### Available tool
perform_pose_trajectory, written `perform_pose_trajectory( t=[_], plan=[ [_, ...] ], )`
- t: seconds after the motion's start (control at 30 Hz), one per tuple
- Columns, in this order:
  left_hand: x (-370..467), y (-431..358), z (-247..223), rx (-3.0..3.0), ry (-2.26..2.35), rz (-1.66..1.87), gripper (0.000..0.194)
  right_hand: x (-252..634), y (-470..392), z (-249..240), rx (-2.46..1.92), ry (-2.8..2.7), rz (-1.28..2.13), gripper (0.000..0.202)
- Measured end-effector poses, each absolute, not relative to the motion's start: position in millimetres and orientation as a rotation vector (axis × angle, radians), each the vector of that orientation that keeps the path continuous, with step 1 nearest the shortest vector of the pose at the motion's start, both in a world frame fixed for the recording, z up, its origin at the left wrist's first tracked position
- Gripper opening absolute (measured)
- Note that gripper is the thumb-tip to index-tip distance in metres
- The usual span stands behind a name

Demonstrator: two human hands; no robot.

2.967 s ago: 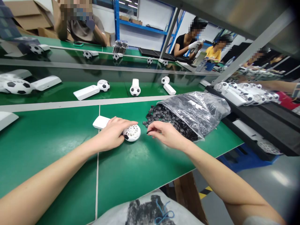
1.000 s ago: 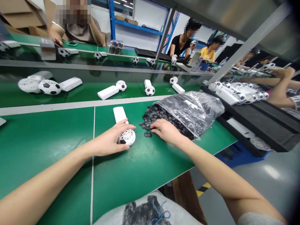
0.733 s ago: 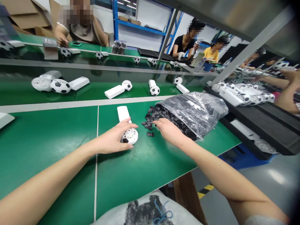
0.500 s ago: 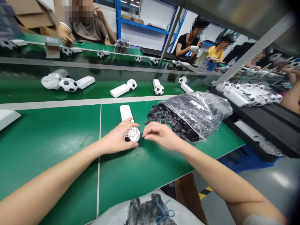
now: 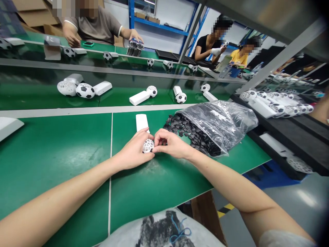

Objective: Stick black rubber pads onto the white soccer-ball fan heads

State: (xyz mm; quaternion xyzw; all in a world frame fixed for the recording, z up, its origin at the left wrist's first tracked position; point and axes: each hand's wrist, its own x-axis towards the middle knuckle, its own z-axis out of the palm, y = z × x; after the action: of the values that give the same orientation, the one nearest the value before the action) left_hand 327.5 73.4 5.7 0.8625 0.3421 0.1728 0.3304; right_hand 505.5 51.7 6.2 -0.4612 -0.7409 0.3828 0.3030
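A white lattice ball [image 5: 148, 146] with open cells is joined to a white oblong case [image 5: 142, 122] lying on the green table. Curled around the ball's left side, my left hand [image 5: 135, 151] steadies it with the thumb in front and the fingers behind. My right hand [image 5: 171, 144] is pinched at the ball's right side. A small dark piece shows between its fingertips and the ball, mostly covered by them. Loose black pieces [image 5: 203, 139] spill from a clear plastic bag [image 5: 221, 120] just beyond my right hand.
Ball-and-case units, such as this black-and-white one [image 5: 85, 90], lie along the green belt [image 5: 118, 89] ahead. Black trays [image 5: 295, 128] with more units stand at right. A white part [image 5: 10, 127] lies at far left. Co-workers sit across the belt [image 5: 100, 29].
My right hand has moved left, bringing its pinched fingertips from beside the ball onto it. Units on the near belt have shifted right. The co-worker opposite has lowered a hand onto clear packages.
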Motion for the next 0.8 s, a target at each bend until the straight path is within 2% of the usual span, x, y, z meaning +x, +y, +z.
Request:
perform_pose_trajectory(
  t=[0.17, 0.33, 0.5, 0.7, 0.8],
  plan=[
    [324.3, 75.1, 8.7, 2.263, 0.849, 0.388, 0.037, 521.2, 59.8, 10.6, -1.281, -1.746, 1.148, 0.020],
    [314.3, 90.2, 7.4, 2.251, 1.061, 0.425, 0.047, 549.2, 56.1, 15.8, -1.613, -1.897, 0.607, 0.010],
    [308.8, 103.2, 6.1, 2.118, 1.203, 0.405, 0.051, 546.0, 41.3, 4.0, -1.667, -2.300, 0.430, 0.013],
    [303.9, 96.5, 14.3, 2.206, 0.919, 0.380, 0.051, 544.6, 43.9, 1.4, -1.716, -2.270, 0.657, 0.010],
    [304.8, 92.4, 14.7, 2.213, 0.992, 0.434, 0.053, 548.9, 44.9, 5.2, -1.646, -2.288, 0.714, 0.004]
  ],
)
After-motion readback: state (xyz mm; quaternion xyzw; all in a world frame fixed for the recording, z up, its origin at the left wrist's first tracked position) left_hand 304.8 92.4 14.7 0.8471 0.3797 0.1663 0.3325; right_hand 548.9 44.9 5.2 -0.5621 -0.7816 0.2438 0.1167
